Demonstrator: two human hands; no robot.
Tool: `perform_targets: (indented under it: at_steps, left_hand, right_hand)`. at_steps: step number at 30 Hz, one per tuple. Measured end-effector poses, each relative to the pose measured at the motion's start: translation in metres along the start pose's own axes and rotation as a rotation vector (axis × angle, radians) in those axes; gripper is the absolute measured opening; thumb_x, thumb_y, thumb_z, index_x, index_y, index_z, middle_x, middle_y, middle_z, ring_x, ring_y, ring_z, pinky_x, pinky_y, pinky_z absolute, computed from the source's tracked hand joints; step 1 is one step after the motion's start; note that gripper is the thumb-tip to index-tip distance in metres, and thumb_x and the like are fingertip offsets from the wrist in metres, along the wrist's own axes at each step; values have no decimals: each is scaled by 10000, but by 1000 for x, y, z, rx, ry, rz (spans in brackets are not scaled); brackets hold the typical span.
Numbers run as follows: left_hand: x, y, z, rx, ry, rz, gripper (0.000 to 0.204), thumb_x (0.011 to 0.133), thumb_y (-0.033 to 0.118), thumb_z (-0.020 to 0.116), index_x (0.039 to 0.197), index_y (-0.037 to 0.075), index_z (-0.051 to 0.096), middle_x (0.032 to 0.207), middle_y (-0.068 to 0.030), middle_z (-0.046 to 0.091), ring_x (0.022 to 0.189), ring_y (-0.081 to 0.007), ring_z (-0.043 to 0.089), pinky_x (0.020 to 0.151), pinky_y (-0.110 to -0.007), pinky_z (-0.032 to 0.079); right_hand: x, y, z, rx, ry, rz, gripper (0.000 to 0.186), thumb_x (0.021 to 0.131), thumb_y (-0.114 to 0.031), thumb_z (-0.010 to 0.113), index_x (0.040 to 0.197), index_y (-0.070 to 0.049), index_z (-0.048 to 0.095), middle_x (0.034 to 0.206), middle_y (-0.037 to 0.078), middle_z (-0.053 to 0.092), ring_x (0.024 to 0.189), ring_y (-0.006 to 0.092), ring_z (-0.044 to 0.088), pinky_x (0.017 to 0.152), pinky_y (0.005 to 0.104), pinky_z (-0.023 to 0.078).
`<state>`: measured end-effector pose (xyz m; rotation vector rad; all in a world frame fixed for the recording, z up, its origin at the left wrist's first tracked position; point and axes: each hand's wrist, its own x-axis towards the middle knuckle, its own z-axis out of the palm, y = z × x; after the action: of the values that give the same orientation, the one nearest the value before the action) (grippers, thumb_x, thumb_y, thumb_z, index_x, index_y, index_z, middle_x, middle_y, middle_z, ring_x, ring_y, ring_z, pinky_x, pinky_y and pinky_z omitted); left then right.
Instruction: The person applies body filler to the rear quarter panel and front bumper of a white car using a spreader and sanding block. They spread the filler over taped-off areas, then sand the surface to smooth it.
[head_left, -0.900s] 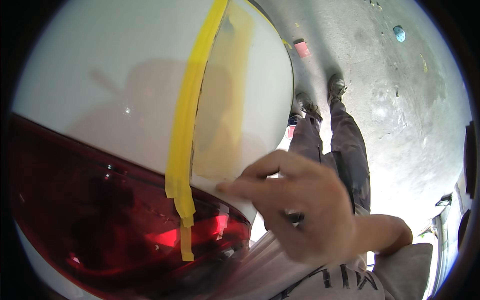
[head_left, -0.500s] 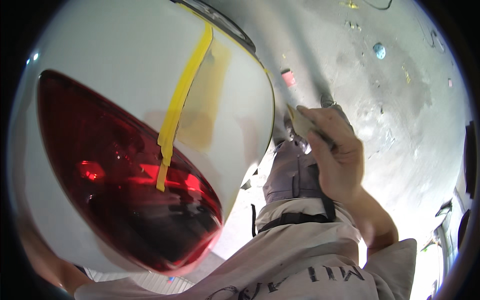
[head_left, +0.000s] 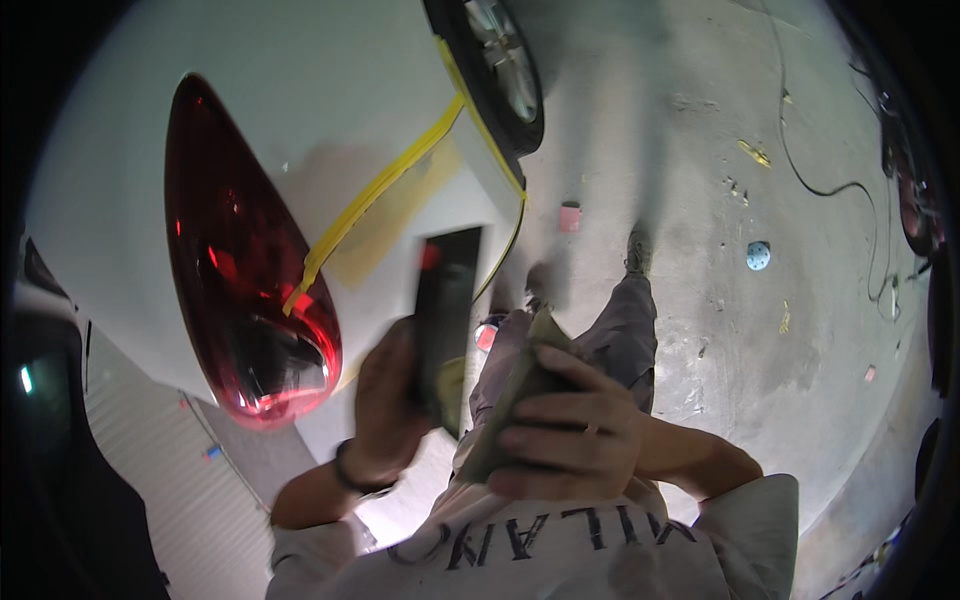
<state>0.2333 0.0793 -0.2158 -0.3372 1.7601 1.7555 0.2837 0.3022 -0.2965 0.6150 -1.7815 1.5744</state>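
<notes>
My left hand, blurred by motion and with a dark band at its wrist, grips a dark flat rectangular plate standing upright. A yellowish-olive patch shows low on that plate. Close beside it on the right, my right hand is closed on an olive-grey flat piece, fingers laid across its face. Both pieces are in front of my body, apart from the car. On the white car's body, yellow masking tape runs down onto the red tail light. Next to the tape lies a yellowish smeared patch.
A car wheel is at the top. On the grey floor lie a blue round disc, a red piece, yellow tape scraps and a dark cable. A dark vehicle stands at the left.
My view has drawn back from the car. The left hand has come into view with the dark plate; the right hand has moved down and left, close to it, still holding a flat piece.
</notes>
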Motion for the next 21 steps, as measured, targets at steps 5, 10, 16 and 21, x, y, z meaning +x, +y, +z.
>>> perform_targets:
  at_steps: [5,10,16,21]
  left_hand:
    - [7,-32,57,-544,174,-191,364,1161,269,405,1375,12,551,1139,-90,709,953,-141,708,849,-287,590]
    - [-4,-38,35,-391,310,-185,284,1168,260,374,1204,45,556,757,-62,608,593,-142,582,535,-276,477]
    - [-38,-103,-27,-538,496,-368,278,1168,298,373,1073,96,539,557,-68,472,411,-160,408,386,-276,350]
    - [-63,-148,-67,-520,612,-410,303,1166,302,390,983,106,531,575,-48,471,420,-141,394,379,-275,327]
  right_hand:
    - [-24,13,-12,-99,-247,-26,327,904,-245,732,1225,-237,788,1212,-36,690,1187,178,634,1088,582,556]
    - [-58,66,0,-254,-458,94,292,878,-253,740,1166,-231,784,1222,-24,657,1166,201,615,1139,602,484]
    - [-54,125,106,-282,-236,156,478,793,-152,688,1266,-179,755,1246,-38,677,1041,209,611,879,401,432]
    - [-9,150,190,-183,128,-96,462,710,-152,711,1162,-137,804,1171,-4,705,973,237,611,844,393,450]
